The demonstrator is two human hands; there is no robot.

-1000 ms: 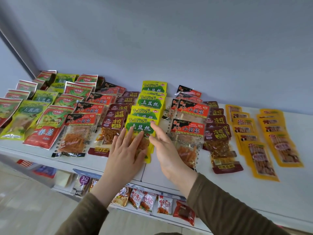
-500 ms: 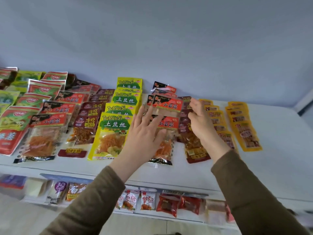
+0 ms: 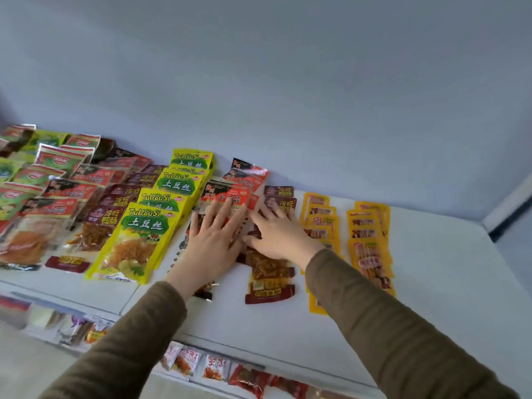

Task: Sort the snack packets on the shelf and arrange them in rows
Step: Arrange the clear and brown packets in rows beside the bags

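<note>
Several small packets (image 3: 213,367) lay on the lower shelf nearest the camera, their print too blurred to read. Above them, on the white shelf (image 3: 431,283), both hands lay flat with fingers straight and spread. The left hand (image 3: 211,243) pressed on a clear packet with a red header (image 3: 227,197), whose white characters were partly hidden by the fingertips; "小" could be made out. The right hand (image 3: 280,236) rested just beside it on a dark red packet (image 3: 269,272) showing shredded orange-brown food, and the header beyond its fingers read "冷吃鸭肠". To the left, a row of yellow packets (image 3: 138,237) overlapped toward the wall, each marked "TuDouSi" over "土豆丝" on a green patch. Further left ran another row of dark red "冷吃鸭肠" packets (image 3: 100,223), then red-header clear packets (image 3: 37,226), then green and red packets (image 3: 37,174) with writing too small to read. To the right of the hands, two rows of narrow orange-yellow packets (image 3: 371,243) lay side by side, their labels unreadable. At the back, every row ended near the plain pale wall (image 3: 288,82).
</note>
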